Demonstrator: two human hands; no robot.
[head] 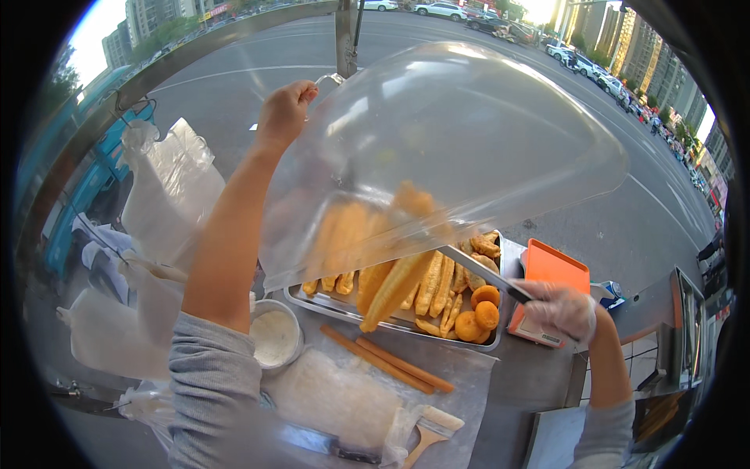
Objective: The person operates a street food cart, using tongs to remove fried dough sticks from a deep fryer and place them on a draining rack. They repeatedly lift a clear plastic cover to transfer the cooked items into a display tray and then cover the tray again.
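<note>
My bare left hand (288, 111) grips the edge of a large clear plastic cover (469, 129) and holds it tilted up. Beneath it sits a metal tray (334, 315) with fried dough sticks (430, 284) and several round fried cakes (486, 315). In a clear plastic glove, my right hand (556, 308) holds metal tongs (480, 269) by their dark handle. The tongs reach in under the cover, where their tips are blurred or hidden. Close to them, a long fried dough stick (389, 296) slants over the tray's front rim.
An orange scale (556, 264) stands right of the tray. Nearer me are a white tub of flour (275, 337), two wooden rolling pins (392, 363), plastic-covered dough (334, 393), a brush (433, 431) and a blade (304, 438). Plastic bags (170, 187) hang at left; a metal post (345, 41) rises ahead.
</note>
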